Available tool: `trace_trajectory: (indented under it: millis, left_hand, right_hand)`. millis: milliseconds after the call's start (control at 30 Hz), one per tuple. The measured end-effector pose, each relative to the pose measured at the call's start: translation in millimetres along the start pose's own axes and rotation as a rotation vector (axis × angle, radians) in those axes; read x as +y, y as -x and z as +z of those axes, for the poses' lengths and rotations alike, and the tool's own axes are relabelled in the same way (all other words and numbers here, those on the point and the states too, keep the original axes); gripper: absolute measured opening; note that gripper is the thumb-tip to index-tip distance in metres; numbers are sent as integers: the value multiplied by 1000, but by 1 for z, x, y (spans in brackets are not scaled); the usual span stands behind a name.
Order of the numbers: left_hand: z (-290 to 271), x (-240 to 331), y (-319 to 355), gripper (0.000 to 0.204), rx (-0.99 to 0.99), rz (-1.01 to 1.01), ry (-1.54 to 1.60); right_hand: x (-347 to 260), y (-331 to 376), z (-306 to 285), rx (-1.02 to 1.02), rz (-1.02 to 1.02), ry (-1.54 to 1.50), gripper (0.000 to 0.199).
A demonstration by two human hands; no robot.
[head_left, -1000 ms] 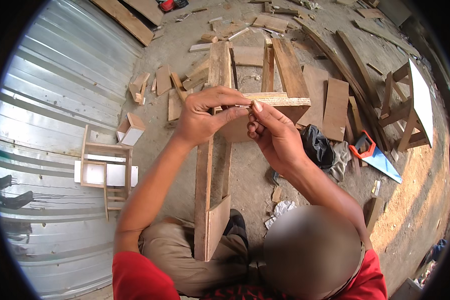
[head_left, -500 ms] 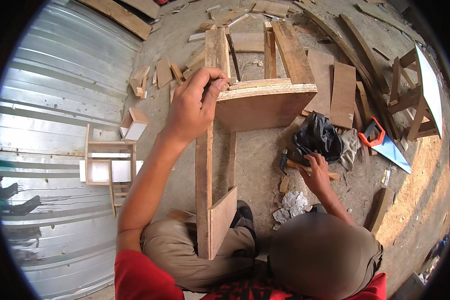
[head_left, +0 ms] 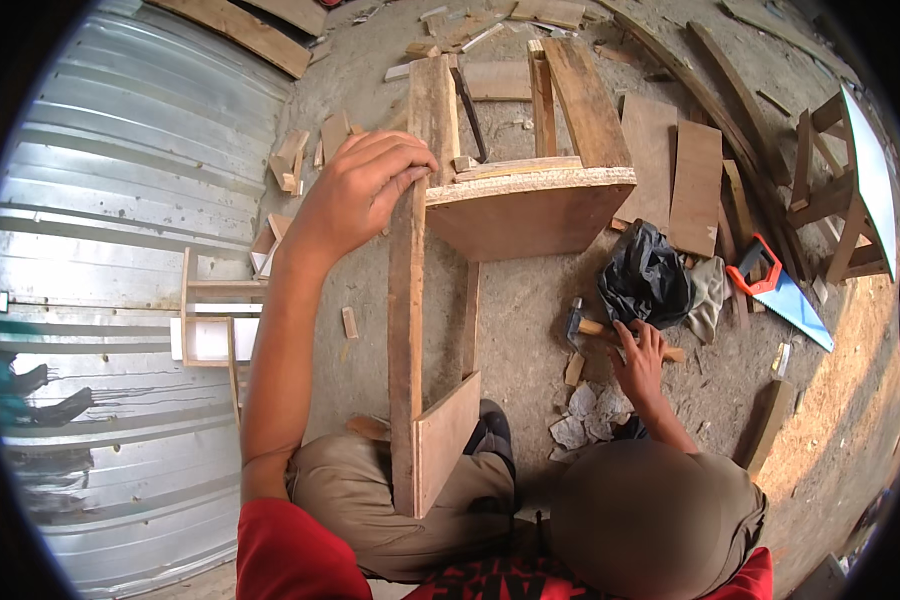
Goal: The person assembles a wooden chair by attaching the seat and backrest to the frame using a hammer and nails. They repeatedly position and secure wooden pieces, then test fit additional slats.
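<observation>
A wooden chair frame (head_left: pixel 407 330) lies tipped with its plywood backrest (head_left: pixel 447 440) against my lap and its legs pointing away. My left hand (head_left: pixel 370 190) grips the frame's left side, beside the plywood seat (head_left: pixel 530 222), with fingers bent over the wood. A short wood strip (head_left: pixel 520 166) lies along the seat's edge. Down on the ground to the right is a hammer (head_left: pixel 576 322) with a wooden handle. My right hand (head_left: pixel 642 362) is over that handle, fingers stretched and apart; the palm side is hidden.
A black plastic bag (head_left: pixel 646 275) and a grey cloth (head_left: pixel 707 295) lie beyond the hammer. Farther right are a handsaw (head_left: pixel 785 295) and a white-topped wooden piece (head_left: pixel 868 185). Crumpled pale material (head_left: pixel 585 420) sits near my knee. Corrugated metal (head_left: pixel 120 250) lines the left.
My left hand has slid left off the wood strip at the seat's corner onto the frame's side. My right hand has drawn slightly nearer me, its fingers more spread over the hammer handle.
</observation>
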State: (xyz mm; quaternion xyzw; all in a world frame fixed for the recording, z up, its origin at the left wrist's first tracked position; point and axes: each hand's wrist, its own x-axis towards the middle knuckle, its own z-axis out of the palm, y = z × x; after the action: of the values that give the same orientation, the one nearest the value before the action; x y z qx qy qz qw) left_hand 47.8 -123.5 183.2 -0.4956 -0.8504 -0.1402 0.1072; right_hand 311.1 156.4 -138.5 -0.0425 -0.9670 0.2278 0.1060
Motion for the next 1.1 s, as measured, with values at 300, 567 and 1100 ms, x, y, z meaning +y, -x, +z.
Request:
trace_trajectory:
  millis: [300,567,1100]
  left_hand:
    - [-6,4,-15,5,-142,-4,-87]
    - [-14,11,-23,11,-293,-205,-11]
    - [3,-9,-7,16,-75,-411,456]
  right_hand:
    - [22,1,12,-33,-2,-70,45]
    - [35,-6,7,-70,-212,-60,41]
    - [-10,-41,-52,-273,227,-584,36]
